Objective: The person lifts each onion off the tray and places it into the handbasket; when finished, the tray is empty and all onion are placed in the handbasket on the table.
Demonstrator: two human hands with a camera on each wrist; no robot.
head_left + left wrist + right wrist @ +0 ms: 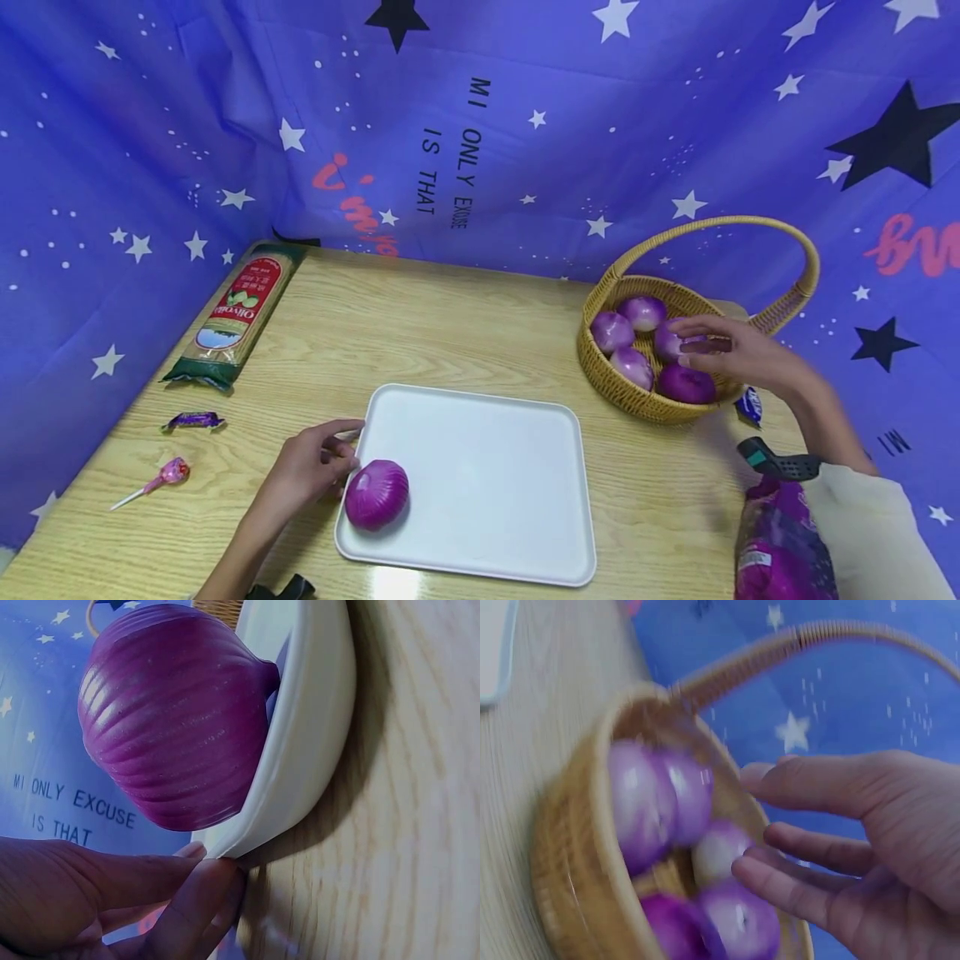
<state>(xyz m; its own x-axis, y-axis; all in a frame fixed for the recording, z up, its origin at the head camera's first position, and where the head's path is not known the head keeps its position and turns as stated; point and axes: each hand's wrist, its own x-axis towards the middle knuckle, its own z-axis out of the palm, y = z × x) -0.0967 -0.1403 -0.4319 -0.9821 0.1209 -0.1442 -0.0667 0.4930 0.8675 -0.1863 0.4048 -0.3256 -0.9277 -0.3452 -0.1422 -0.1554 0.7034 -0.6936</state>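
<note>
Thumb and fingers of my left hand (pixel 306 463) pinch the left rim of a white rectangular tray (pixel 487 483), seen close up in the left wrist view. One purple onion (pixel 377 495) sits inside the tray's left edge, right by those fingertips. At the right, my right hand (pixel 742 357) hovers over a wicker basket (pixel 617 393) with a tall arched handle. Several purple-and-white onions (pixel 632 367) lie in it. The right wrist view, somewhat blurred, has that hand's fingers (pixel 791 889) spread and loosely bent just above the onions, with nothing between them.
Dry noodles in a long packet (pixel 243 312) lie at the back left. Nearer are a purple-wrapped candy (pixel 193 421) and a lollipop (pixel 174 472). A dark blue wrapper (pixel 749 407) lies beside the basket, and a purple bag (pixel 776 542) is under the right forearm. Starry blue cloth (pixel 525 150) hangs behind.
</note>
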